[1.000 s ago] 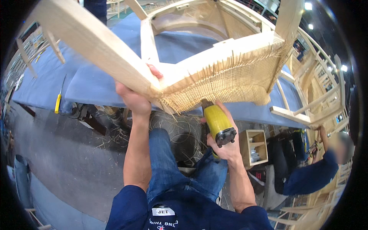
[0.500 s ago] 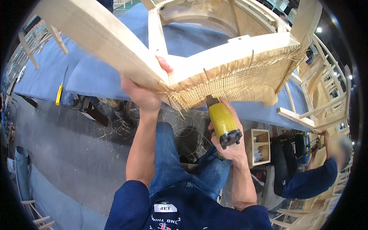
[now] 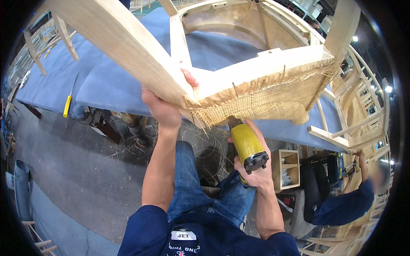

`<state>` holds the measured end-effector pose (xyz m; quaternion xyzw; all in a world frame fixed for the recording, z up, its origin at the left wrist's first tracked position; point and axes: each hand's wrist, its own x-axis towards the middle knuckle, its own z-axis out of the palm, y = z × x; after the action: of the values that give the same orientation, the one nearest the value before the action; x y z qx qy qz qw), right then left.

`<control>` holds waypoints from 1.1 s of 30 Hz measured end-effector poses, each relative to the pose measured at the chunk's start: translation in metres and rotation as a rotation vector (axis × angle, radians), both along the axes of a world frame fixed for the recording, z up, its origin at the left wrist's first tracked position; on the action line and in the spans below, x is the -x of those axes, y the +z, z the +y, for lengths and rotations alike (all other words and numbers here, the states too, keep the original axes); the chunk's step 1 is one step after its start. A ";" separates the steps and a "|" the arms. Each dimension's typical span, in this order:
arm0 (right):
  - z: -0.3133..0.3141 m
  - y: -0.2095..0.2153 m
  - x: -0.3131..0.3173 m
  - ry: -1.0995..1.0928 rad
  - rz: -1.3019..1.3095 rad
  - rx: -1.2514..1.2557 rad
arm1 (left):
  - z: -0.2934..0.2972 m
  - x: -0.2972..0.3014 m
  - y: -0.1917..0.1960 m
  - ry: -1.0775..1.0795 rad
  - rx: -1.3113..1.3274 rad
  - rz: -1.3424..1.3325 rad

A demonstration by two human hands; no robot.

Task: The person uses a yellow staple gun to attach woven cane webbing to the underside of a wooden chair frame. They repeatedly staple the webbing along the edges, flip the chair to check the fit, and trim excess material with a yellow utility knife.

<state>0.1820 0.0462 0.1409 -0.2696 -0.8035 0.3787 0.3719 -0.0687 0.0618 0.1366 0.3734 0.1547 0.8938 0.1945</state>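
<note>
A pale wooden chair frame (image 3: 267, 66) rests tipped on the blue-covered bench, with woven cane webbing (image 3: 265, 102) along its near rail and frayed strands at the edge. My left hand (image 3: 163, 110) is closed round the corner where a thick chair leg (image 3: 124, 47) meets that rail, its thumb showing above the wood. In my right hand (image 3: 257, 173) is a yellow-and-black staple gun (image 3: 247, 143), gripped by its handle. The gun's nose points at the lower edge of the webbing near the left corner; whether it touches cannot be made out.
The blue bench cover (image 3: 111, 87) carries a yellow-handled screwdriver (image 3: 67, 106) at the left. A wooden box (image 3: 287, 153) holding metal strips stands right of my knees. Further right, a co-worker (image 3: 341, 202) works beside other chair frames (image 3: 363, 123). Cane scraps litter the floor.
The staple gun's nose has dropped a little and shifted slightly left along the webbing. The chair and my left hand sit slightly lower and further right in view.
</note>
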 end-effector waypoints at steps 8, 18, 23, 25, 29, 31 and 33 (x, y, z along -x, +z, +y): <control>-0.001 -0.005 0.003 -0.023 -0.088 0.018 | -0.003 -0.003 -0.002 -0.005 0.087 -0.060; 0.000 -0.013 0.003 0.031 -0.012 -0.023 | 0.000 -0.001 0.005 0.011 0.014 0.016; -0.006 -0.009 0.008 0.004 -0.064 -0.017 | -0.004 -0.002 0.005 0.016 0.058 -0.030; -0.007 -0.010 0.010 -0.021 -0.099 0.011 | -0.003 -0.006 0.006 0.065 0.052 -0.018; -0.010 -0.011 0.017 -0.040 -0.084 0.038 | -0.007 -0.004 0.009 0.072 0.104 -0.043; -0.008 -0.013 0.017 -0.042 -0.086 -0.025 | -0.005 -0.004 0.010 0.074 0.082 -0.008; -0.014 -0.013 0.015 -0.041 -0.067 -0.052 | -0.002 -0.004 0.009 0.070 0.049 0.020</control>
<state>0.1670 0.0326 0.1276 -0.2888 -0.8194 0.3406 0.3594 -0.0648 0.0597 0.1456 0.3720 0.1913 0.8921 0.1707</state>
